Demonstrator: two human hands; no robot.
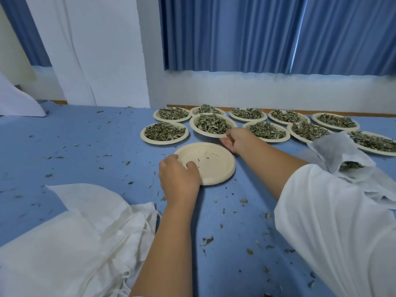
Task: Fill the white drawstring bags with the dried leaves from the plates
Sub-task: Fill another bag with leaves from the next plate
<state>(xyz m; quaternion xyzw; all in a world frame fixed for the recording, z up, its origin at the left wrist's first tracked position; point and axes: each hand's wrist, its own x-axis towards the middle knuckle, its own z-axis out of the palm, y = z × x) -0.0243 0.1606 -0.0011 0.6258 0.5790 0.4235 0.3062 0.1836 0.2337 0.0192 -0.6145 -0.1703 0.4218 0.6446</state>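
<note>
A stack of empty cream paper plates [211, 162] lies in the middle of the blue table. My left hand [179, 177] grips its near left rim, thumb on top. My right hand [236, 139] pinches the near rim of a plate of dried leaves [212, 124], which is lifted and tilted above its neighbours. Several more full plates [164, 132] stand in two rows behind. A pile of white drawstring bags [79, 239] lies at the front left. On the right lies an open white bag [342, 155] with leaves inside.
Loose leaf bits are scattered over the blue table [85, 146]. A white wall and blue curtains [267, 33] stand right behind the plates. A white cloth [17, 101] lies at the far left edge.
</note>
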